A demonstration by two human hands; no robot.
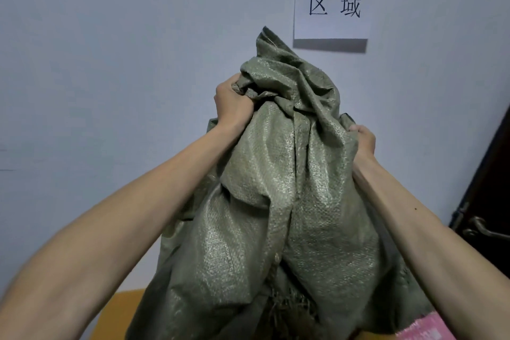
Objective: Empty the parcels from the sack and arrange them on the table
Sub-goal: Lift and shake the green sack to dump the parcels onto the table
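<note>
Hoisting the green woven sack high in front of the wall, closed end up and frayed edge down over the table, most likely to let gravity tip the contents out. Clenching the left hand tight round a bunched wad of cloth near the top corner; curling the right hand into a fold on the opposite side, somewhat lower, fingertips buried in the weave. Gripping at two spread points, seemingly to keep the bottom raised and to allow a shake without losing the slippery fabric. Hanging slack and creased through the middle rather than bulging, so probably holding little or nothing, though impossible to confirm with the inside hidden. Showing just one pink parcel at the lower right edge, close by the sack's hem, touching or not impossible to tell. Judging the emptying step nearly done and the arranging not yet begun. Leaving a paper sign on the wall behind and a dark door at the right.
</note>
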